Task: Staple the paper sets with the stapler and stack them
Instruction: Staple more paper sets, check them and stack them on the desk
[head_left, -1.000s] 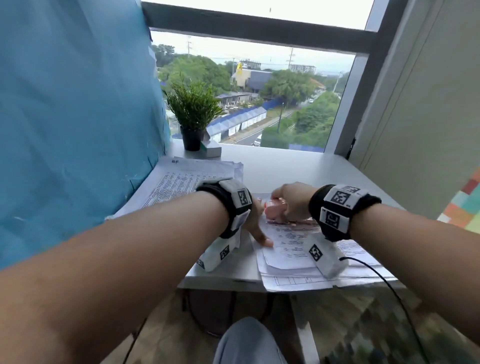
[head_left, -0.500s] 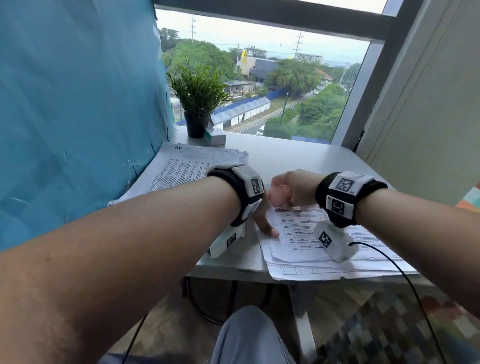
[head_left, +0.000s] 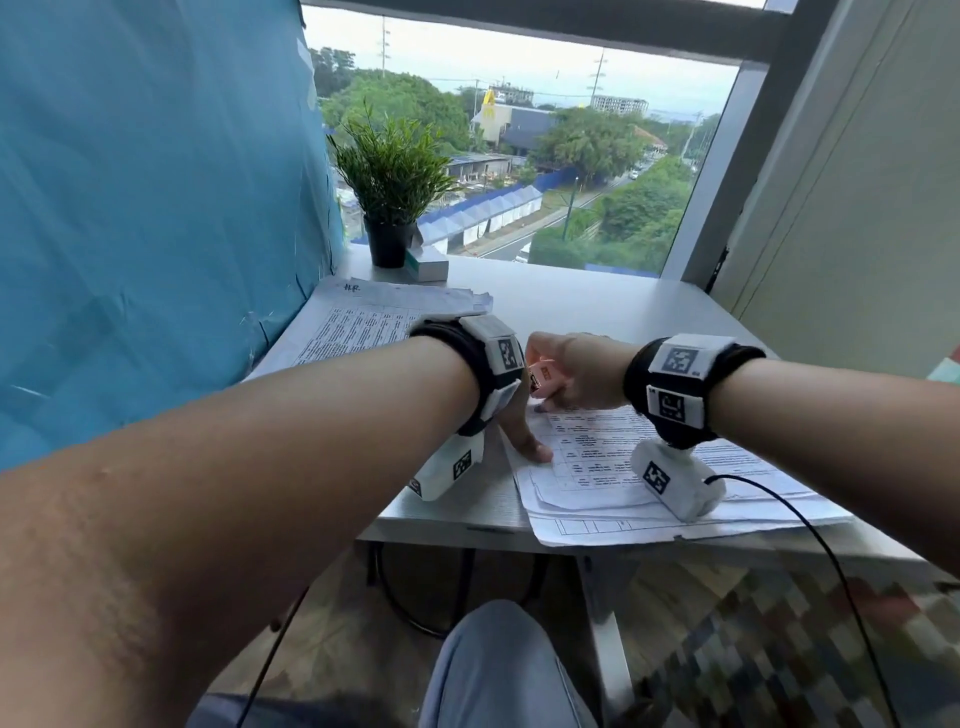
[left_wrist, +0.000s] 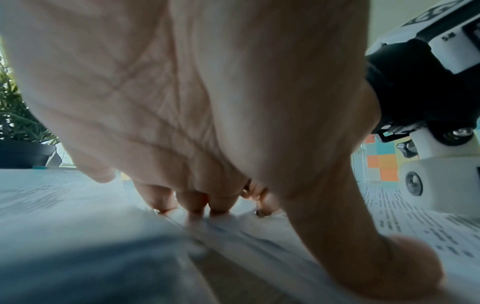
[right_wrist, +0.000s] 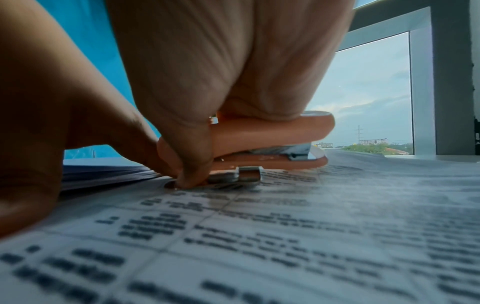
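A printed paper set (head_left: 618, 467) lies on a pile of sheets at the white table's front edge. My right hand (head_left: 576, 371) grips a small orange-pink stapler (head_left: 542, 378) at the set's top left corner. In the right wrist view the stapler (right_wrist: 270, 142) sits low on the paper (right_wrist: 285, 236), its two halves close together. My left hand (head_left: 522, 436) presses on the set's left edge beside the stapler. The left wrist view shows its fingertips (left_wrist: 197, 203) and thumb (left_wrist: 389, 259) down on the paper (left_wrist: 428, 226). Its wrist device hides most of that hand from the head camera.
A second stack of printed sheets (head_left: 374, 322) lies at the left, against a blue covered wall (head_left: 156, 208). A potted plant (head_left: 389, 187) and a small box (head_left: 428, 262) stand at the back left by the window. The table (head_left: 597, 306) ends just before my knees.
Both hands keep their places at the paper's top left corner. The stapler's rear end now shows a little higher in my right hand. The head view has shifted slightly.
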